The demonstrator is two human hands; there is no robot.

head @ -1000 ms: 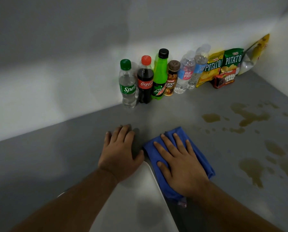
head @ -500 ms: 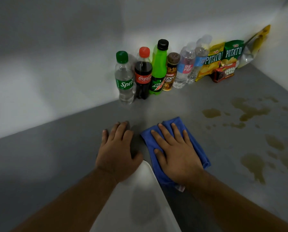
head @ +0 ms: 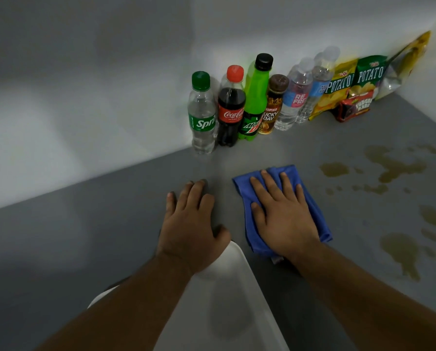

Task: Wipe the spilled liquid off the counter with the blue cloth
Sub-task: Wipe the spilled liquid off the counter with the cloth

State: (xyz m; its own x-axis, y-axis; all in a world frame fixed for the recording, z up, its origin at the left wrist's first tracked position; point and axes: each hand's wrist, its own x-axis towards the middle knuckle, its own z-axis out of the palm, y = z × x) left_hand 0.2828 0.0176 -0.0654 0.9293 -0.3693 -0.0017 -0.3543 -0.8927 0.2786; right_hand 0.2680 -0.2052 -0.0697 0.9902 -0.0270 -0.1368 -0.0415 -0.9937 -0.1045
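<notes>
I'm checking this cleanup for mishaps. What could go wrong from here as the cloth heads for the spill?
1. The brown spill is scattered in many patches to the right of the cloth; one pass would likely miss some or smear them wider.
2. A wide sweep toward the wall could knock over the bottles or wet the snack packs.
3. The right hand lies flat on the cloth without gripping it, so the cloth may bunch or slip.

- Six bottles in a row against the wall, upper centre: Sprite bottle (head: pixel 201 115), Coca-Cola bottle (head: pixel 231 110), green Mountain Dew bottle (head: pixel 256 102), Kopiko bottle (head: pixel 272 105), two water bottles (head: pixel 296 97).
- Potato chip bags (head: pixel 368 74) and a red snack box (head: pixel 355 108), upper right.
- White tray (head: pixel 227 300), lower centre.
</notes>
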